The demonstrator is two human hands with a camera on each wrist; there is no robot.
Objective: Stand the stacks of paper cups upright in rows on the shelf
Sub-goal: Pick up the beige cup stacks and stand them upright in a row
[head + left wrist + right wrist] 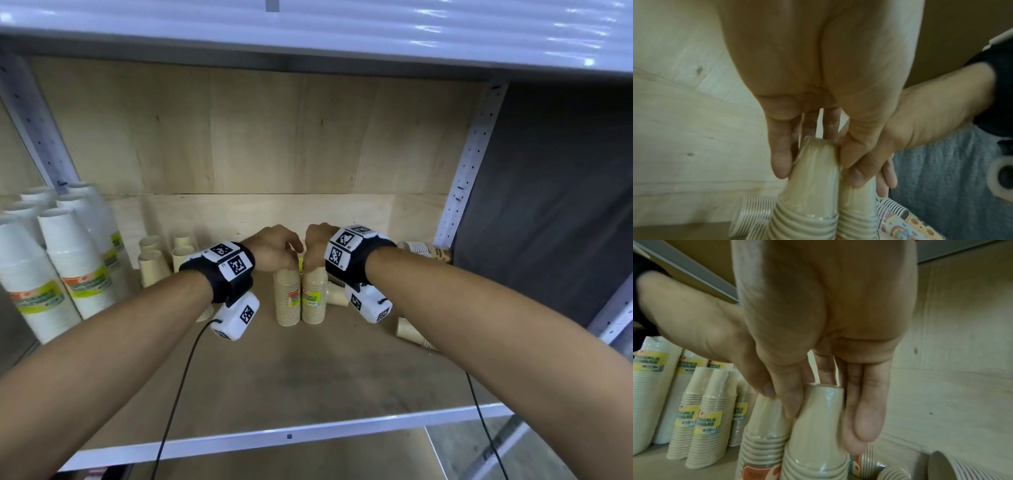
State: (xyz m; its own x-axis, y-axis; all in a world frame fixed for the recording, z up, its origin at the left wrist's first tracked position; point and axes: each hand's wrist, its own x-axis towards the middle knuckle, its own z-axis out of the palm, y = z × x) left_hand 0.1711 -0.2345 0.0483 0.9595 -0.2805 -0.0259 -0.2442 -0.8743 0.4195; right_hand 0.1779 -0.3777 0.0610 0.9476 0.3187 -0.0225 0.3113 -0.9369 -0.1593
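Two beige paper cup stacks in clear wrap stand upright side by side in the middle of the wooden shelf (308, 373). My left hand (279, 251) grips the top of the left stack (287, 301) from above, fingers curled round its narrow end. My right hand (315, 248) grips the top of the right stack (313, 298) the same way. In the left wrist view my left hand (813, 159) closes on its stack (813, 178). The right wrist view shows my right hand (824, 410) holding its stack (816, 434), which touches the other stack (764, 426).
Tall white cup stacks (68, 263) stand at the far left, with small beige stacks (154, 260) upright behind my left wrist. More stacks lie on their sides at the right (412, 332) and back right (424, 250). A metal post (469, 164) bounds the right side.
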